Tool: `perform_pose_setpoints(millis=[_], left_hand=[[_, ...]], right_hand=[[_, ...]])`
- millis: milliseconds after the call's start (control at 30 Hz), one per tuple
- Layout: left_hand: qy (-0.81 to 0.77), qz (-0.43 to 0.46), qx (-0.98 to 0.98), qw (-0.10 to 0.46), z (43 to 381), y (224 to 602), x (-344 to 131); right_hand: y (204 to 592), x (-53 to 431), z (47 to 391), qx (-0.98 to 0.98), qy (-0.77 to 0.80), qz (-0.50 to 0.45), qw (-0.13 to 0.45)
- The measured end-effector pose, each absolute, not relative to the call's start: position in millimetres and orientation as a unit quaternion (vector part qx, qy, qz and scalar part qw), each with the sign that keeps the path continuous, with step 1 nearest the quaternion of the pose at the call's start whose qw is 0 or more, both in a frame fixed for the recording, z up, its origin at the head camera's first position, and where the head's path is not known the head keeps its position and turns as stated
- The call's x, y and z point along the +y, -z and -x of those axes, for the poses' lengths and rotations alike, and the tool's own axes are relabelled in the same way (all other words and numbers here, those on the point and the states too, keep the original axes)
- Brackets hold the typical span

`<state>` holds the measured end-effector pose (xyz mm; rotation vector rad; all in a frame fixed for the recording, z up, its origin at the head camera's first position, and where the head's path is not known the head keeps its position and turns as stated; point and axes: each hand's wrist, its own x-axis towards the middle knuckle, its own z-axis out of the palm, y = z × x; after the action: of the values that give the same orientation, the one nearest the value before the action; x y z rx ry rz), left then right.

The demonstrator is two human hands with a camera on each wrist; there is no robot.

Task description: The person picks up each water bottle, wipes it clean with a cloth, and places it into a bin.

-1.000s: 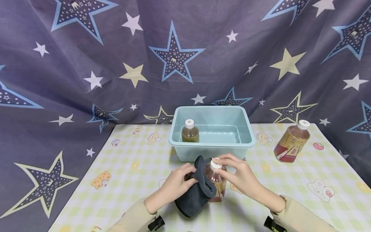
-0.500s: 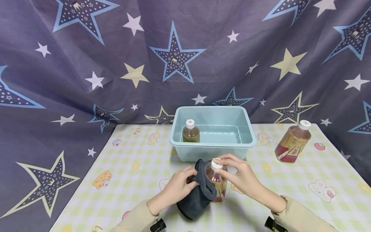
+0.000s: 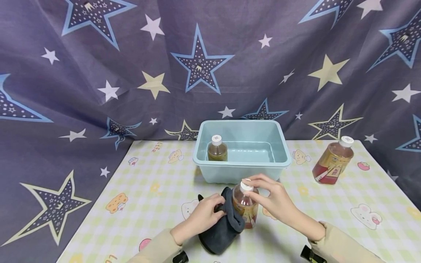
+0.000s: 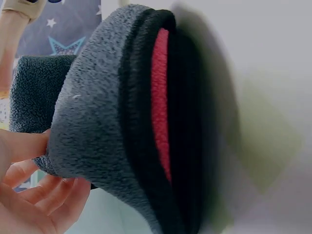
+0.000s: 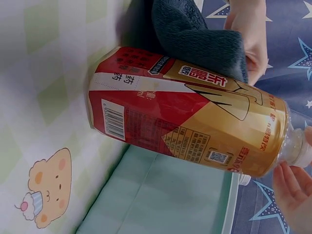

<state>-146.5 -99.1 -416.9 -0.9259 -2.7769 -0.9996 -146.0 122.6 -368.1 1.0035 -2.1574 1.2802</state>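
Observation:
My left hand (image 3: 204,216) pinches a dark grey, fleecy, pouch-like cloth thing (image 3: 221,233) with a rolled rim. In the left wrist view, the cloth thing (image 4: 97,102) has black edging around a red strip. Its rim lies against a drink bottle (image 3: 247,212) of reddish-brown liquid standing upright on the table. The fingers and thumb of my right hand (image 3: 269,191) grip the bottle's white cap (image 3: 246,186). A gold and red label (image 5: 180,112) faces the right wrist camera.
Behind the hands stands a light blue plastic tub (image 3: 241,170). Inside it, at the left, is an upright bottle (image 3: 217,151) with a white cap. Another bottle (image 3: 333,162) stands at the right on the checked tablecloth (image 3: 154,215). A star-patterned curtain (image 3: 131,44) hangs behind.
The cloth thing has sunk slightly toward the table's near side, with my left hand moving down alongside it. The bottle and my right hand stay nearly in place.

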Motion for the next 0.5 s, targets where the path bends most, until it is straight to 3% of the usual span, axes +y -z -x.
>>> perform_pose_setpoints(millis=[500], left_hand=[[0.283,0.304,-0.909,0.020,147.4,435.6,-97.7]], right_hand=[[369.6,122.4,146.2,-0.777,-0.465,-0.365,0.217]])
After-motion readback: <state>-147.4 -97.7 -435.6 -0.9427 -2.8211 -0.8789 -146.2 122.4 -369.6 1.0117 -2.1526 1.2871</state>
